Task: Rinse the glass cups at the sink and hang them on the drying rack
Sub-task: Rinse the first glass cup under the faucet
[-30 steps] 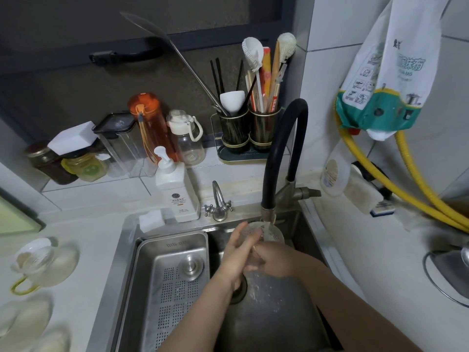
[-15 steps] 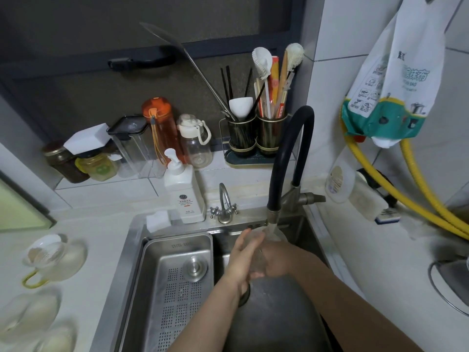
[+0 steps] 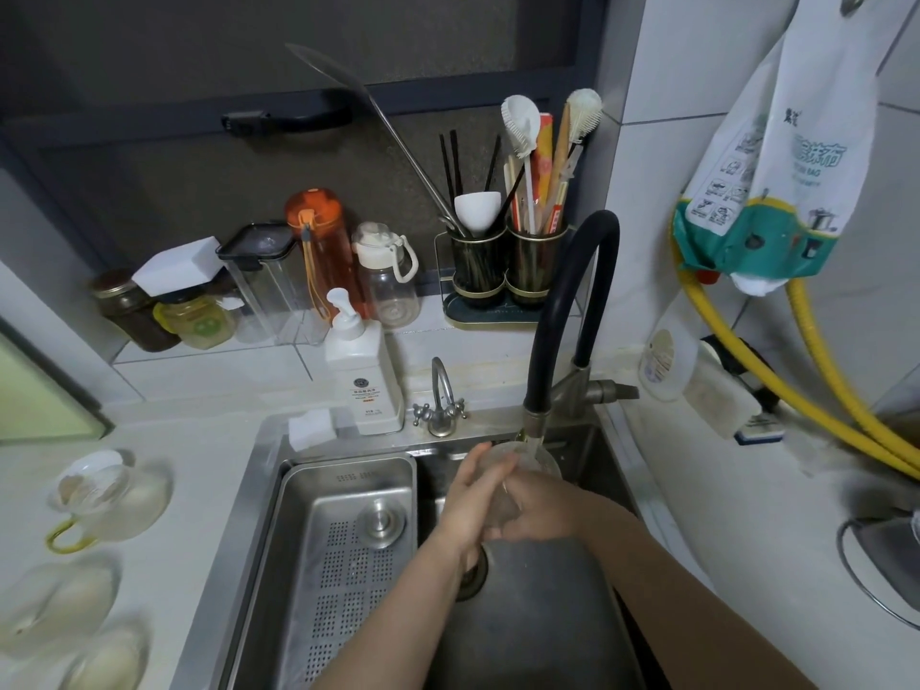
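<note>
A clear glass cup is held under the nozzle of the black gooseneck faucet, over the steel sink. My left hand wraps its near side and my right hand grips it from the right. Most of the cup is hidden by my fingers. Another glass cup with a yellow handle lies on the white counter at the left. Two more glass cups lie in front of it. No drying rack is in view.
A perforated steel drain tray fills the sink's left half. A white soap pump bottle and a small tap stand behind the sink. Jars, bottles and a utensil holder line the ledge. Yellow hoses run along the right wall.
Both hands stay on the cup under the faucet with only small shifts of the fingers. The camera has tilted a little, so the scene sits slightly lower and to the right.
</note>
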